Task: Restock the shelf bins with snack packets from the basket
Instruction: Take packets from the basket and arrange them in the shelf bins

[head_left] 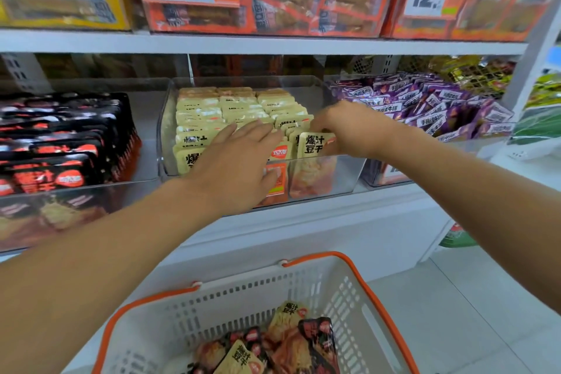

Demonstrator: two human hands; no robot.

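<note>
Head view, looking down at a shop shelf. Both hands reach into a clear plastic bin (340,173) filled with upright rows of beige snack packets (209,112). The left hand (239,161) lies flat, fingers straight, pressing on the packet tops in the middle rows. The right hand (349,130), just beside it, has its fingers curled round the front beige packet (312,146) of the right row, apparently seating it. Left of the hands sits a bin of black packets (60,143); right of them, a heap of purple packets (425,106). Below the arms, a white basket (358,288) with orange rim holds a few more beige and black packets (318,340) waiting to be shelved.

Likely risk: the right row looks tightly filled, so forcing the packet in could buckle it or tip neighbours forward over the bin's low front wall. Lifting the left hand early might let the rows spring loose.
</note>
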